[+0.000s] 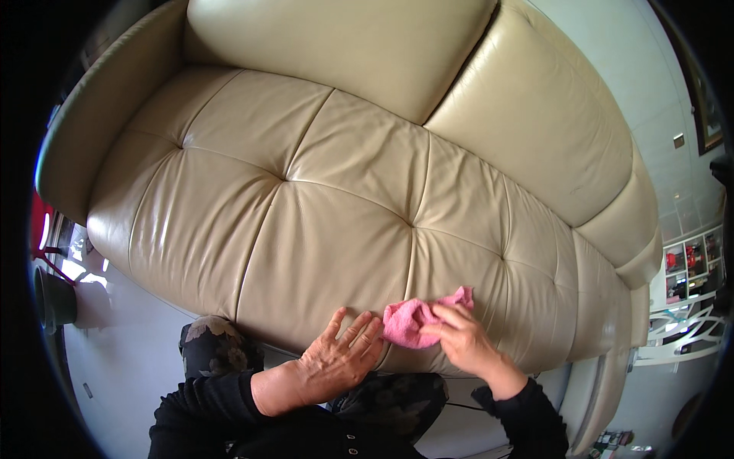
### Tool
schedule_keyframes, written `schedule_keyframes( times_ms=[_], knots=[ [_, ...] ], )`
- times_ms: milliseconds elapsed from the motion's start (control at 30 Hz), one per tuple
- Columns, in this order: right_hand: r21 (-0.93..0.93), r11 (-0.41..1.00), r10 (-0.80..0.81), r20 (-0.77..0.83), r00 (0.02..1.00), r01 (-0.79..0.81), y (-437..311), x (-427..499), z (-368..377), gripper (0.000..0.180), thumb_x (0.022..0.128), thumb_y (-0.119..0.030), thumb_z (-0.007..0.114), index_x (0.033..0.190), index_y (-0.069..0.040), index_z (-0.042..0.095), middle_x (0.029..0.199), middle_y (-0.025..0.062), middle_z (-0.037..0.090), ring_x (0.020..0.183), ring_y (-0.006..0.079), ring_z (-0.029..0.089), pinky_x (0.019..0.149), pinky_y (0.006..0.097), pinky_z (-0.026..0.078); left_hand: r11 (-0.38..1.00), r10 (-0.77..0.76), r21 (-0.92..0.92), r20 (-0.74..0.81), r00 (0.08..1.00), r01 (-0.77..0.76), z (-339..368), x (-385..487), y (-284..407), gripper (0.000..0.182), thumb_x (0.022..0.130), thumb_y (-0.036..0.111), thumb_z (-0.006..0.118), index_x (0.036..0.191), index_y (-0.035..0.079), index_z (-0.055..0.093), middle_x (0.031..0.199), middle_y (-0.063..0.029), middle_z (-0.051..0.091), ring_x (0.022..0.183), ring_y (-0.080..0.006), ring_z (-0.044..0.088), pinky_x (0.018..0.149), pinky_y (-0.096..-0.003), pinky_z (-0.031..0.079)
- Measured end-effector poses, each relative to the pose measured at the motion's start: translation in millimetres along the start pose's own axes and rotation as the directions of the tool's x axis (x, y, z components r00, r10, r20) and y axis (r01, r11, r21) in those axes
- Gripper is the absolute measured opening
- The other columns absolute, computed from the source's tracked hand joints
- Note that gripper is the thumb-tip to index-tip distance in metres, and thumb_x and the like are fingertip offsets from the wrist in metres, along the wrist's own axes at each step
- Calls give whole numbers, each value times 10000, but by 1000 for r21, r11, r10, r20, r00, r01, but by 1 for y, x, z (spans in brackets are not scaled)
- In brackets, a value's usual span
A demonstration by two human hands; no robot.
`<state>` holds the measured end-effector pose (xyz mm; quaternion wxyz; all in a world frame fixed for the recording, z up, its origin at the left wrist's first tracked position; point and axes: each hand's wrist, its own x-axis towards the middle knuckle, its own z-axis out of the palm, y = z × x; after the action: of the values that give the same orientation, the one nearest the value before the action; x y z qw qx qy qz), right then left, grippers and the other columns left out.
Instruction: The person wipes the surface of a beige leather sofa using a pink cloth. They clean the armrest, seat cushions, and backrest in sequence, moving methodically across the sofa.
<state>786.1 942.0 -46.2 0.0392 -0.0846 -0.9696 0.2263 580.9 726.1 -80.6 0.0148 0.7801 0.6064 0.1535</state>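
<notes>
A beige leather sofa (321,246) with a tufted, creased seat spreads before me. Near the seat's front edge, my right hand (467,341) grips a crumpled pink cloth (412,324) that lies against the leather. One corner of the cloth sticks up past my fingers. My left hand (344,358) rests on the front edge, just left of the cloth, palm down with fingers apart and nothing in it. The palm side of each hand is hidden from view.
The backrest (344,46) and left armrest (109,115) bound the seat. A dark green bucket (57,298) stands on the pale floor (114,373) at left. White openwork chairs (679,338) and a shelf unit (694,264) are at far right. My knees are against the sofa's front.
</notes>
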Motion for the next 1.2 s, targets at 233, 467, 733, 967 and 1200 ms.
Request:
schedule_keyframes(
  times_ms=[233,467,733,967,1200],
  knots=[
    [-77,993,80,-156,984,-93,125,149,-22,372,846,72,540,1157,-76,680,1167,193,647,1120,385,600,995,453,480,999,29,23,20,999,-29,8,-5,-2,391,882,237,571,1205,33,654,1395,-250,567,1363,-383,496,1092,-651,345],
    [-176,883,388,-251,887,-436,196,273,-31,500,870,-25,571,1363,-103,588,1367,190,571,1232,401,542,1082,461,423,999,42,-33,-26,999,-42,6,-4,-8,365,887,244,551,1142,9,665,1352,-270,596,1323,-386,543,1074,-639,382],
    [-57,996,-73,-65,995,69,103,181,6,460,846,9,614,1288,-113,656,1397,190,563,1287,397,519,1110,454,409,999,47,-5,13,999,-47,-2,-7,-6,398,874,227,581,1204,12,643,1338,-258,600,1332,-366,534,1101,-595,371],
    [-100,994,-26,66,997,32,-48,36,35,410,787,52,591,1155,-84,709,1336,184,590,1247,378,522,1058,455,451,990,94,-115,111,989,-81,-5,-17,4,248,828,203,606,958,4,677,993,-189,691,1033,-308,641,857,-469,497],
    [-20,982,-188,78,979,190,-19,81,15,337,818,55,591,1068,-117,738,1303,177,618,1146,343,586,1012,437,489,981,188,-73,82,979,-182,4,-27,11,206,790,180,615,874,2,673,863,-152,699,928,-295,650,714,-416,523]
  ],
)
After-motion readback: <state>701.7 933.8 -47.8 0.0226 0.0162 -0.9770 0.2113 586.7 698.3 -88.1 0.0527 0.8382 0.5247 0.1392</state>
